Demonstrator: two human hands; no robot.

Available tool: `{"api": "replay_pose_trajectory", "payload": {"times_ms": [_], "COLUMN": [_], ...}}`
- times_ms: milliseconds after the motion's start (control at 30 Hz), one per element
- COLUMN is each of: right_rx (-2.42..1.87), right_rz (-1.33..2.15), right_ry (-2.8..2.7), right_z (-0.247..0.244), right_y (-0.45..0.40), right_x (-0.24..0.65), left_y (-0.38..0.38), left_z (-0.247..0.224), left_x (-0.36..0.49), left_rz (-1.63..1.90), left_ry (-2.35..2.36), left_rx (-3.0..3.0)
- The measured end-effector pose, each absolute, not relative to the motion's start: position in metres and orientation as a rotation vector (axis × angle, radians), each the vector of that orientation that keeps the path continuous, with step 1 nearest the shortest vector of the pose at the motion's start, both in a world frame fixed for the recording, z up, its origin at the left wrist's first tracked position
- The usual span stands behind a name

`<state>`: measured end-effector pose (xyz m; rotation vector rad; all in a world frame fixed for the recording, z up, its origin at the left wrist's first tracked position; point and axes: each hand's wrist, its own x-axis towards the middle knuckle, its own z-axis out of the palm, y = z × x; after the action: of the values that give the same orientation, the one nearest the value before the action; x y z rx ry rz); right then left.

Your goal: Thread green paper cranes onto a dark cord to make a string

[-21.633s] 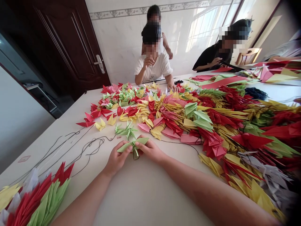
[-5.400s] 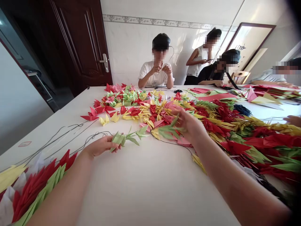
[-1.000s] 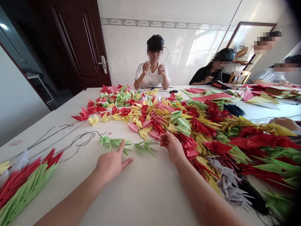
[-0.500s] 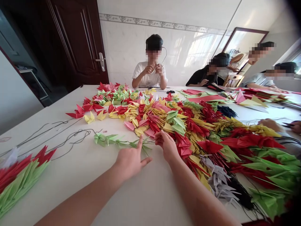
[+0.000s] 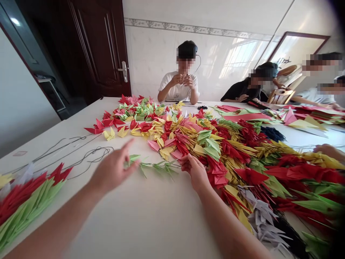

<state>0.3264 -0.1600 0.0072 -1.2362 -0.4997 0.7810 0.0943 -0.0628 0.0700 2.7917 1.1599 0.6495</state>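
Note:
A short string of light green folded paper cranes (image 5: 159, 167) lies across the white table (image 5: 151, 212). My right hand (image 5: 196, 172) is at its right end, thumb and fingers pinched on the thin dark cord that the cranes hang on. By the left end of the string is my left hand (image 5: 111, 169), its index finger and thumb spread apart, holding nothing. It partly covers the leftmost green cranes. Just beyond my right hand rises a big heap of red, yellow, pink and green paper cranes (image 5: 188, 136).
A bundle of red and green cranes (image 5: 35, 198) lies at the left, with loose black cords (image 5: 88, 154) behind it. White cranes (image 5: 265, 216) and black cord are at the right. A co-worker (image 5: 179, 84) sits opposite; others sit at the right by stacks of coloured paper (image 5: 248, 117).
My left hand has moved left along the green crane string, away from my right hand. My right hand stays at the right end of the string. The view has turned slightly left.

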Motion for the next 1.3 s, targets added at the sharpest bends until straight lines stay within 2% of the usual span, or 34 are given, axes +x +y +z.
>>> {"api": "replay_pose_trajectory", "payload": {"times_ms": [67, 267, 600, 767, 867, 1000, 1167, 1300], "right_rx": [-1.250, -1.262, -1.339, -1.345, -1.337, -1.328, -1.324, -1.328], "right_rz": [0.784, 0.767, 0.759, 0.768, 0.780, 0.768, 0.769, 0.779], "right_ry": [-0.501, -0.480, -0.484, -0.512, -0.525, -0.528, -0.532, -0.546], "right_z": [0.007, 0.007, 0.002, 0.004, 0.006, 0.008, 0.008, 0.008], "right_y": [-0.160, -0.161, -0.160, -0.161, -0.162, -0.162, -0.162, -0.162], "right_x": [0.326, 0.328, 0.326, 0.324, 0.322, 0.322, 0.323, 0.322], "left_y": [-0.028, 0.014, 0.019, 0.010, 0.004, -0.007, -0.030, -0.051], "left_z": [0.054, -0.009, -0.001, -0.002, 0.001, 0.020, 0.052, 0.063], "left_x": [0.067, 0.046, 0.041, 0.042, 0.047, 0.043, 0.033, 0.037], "left_rz": [0.903, 0.729, 0.986, 0.592, 0.521, 0.379, -0.106, -0.196], "left_ry": [1.294, 1.151, 1.154, 1.268, 1.377, 1.568, 1.682, 1.682], "left_rx": [2.748, 2.750, 2.795, 2.833, 2.740, 2.631, 2.453, 2.512]}}
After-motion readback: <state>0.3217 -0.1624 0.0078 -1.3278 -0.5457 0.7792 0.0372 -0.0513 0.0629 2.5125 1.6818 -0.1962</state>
